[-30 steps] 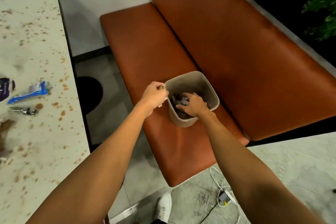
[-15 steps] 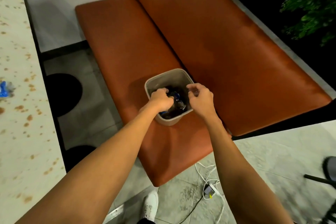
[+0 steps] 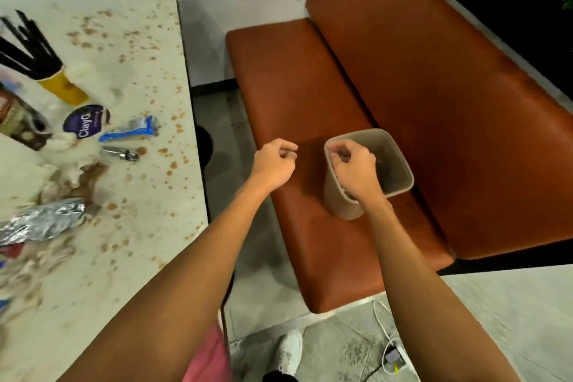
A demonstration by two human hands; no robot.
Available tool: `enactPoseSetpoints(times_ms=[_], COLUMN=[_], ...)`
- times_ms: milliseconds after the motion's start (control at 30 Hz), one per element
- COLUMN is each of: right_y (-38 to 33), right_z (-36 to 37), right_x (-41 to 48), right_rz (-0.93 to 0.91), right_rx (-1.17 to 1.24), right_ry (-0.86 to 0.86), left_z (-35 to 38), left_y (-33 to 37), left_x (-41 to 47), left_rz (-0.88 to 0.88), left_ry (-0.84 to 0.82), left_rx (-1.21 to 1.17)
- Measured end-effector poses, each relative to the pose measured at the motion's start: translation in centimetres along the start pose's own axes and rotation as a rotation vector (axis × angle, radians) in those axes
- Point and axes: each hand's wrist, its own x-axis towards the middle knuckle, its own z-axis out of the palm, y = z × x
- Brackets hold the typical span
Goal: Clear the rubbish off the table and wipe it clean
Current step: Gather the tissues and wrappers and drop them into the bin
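Both bare arms stretched forward, side by side. Left hand (image 3: 274, 161) curled in loose fist, knuckles up, thumb against fingertips. Right hand (image 3: 352, 170) near, to its right, fingers also curled under, back of hand up, wrist slightly bent.

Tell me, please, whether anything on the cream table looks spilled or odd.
Yes: a brown spill pools on the cream table beside a crumpled silver foil wrapper, and brown spatter dots its top.

The bin (image 3: 393, 159) is sitting on the bench seat (image 3: 279, 77), its mouth gaping except where the right hand (image 3: 353, 170) is covering the near rim. Foil (image 3: 43, 220), a wrapper (image 3: 130, 130) and a cup (image 3: 63, 88) are crowding the table's (image 3: 148, 189) left; only stains are dotting its right edge.
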Motion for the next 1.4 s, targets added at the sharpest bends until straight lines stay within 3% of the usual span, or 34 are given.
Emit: enactPoseSetpoints(times_ms=[333, 733, 1100, 1400], right_y=[-11.7, -22.6, -26.6, -26.7], right_z=[11.4, 25.6, 36.1, 42.3], right_x=[-7.5, -18.4, -25.1, -26.9], right_rz=[-0.185, -0.323, -0.418, -0.493], right_rx=[0.064, 0.070, -0.140, -0.396], right_ry=[-0.207, -0.342, -0.531, -0.574], left_z=[-14.8, -29.5, -38.1, -41.7], left_y=[-8.0, -20.0, -29.0, -33.6], left_x=[-8.6, -18.0, -23.7, -25.2], left_rz=[-0.025, -0.091, -0.146, -0.175], left_ry=[0.261, 0.403, 0.474, 0.476], left_rx=[-0.067, -0.178, -0.208, -0.259])
